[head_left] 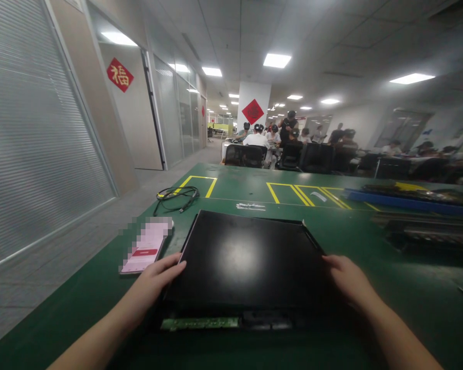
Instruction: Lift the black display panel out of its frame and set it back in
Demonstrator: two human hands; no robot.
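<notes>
A black, glossy flat screen panel (pixel 247 262) lies face up in front of me, with a ceiling light's glare in its middle. Along its near edge shows a green circuit board strip (pixel 199 323), beside a dark part I cannot make out. My left hand (pixel 160 275) grips the panel's left edge, thumb on top and fingers at the side. On the opposite edge, my right hand (pixel 345 275) has hold too, its fingertips partly hidden by the panel. Dark frame edges stick out a little behind the panel's far corners.
A phone with a lit screen (pixel 146 246) lies left of the panel on the green table (pixel 231 187). Behind it is a coiled black cable (pixel 177 198). A blue tray (pixel 409 200) and blurred dark parts (pixel 428 231) sit at right. Several people sit beyond.
</notes>
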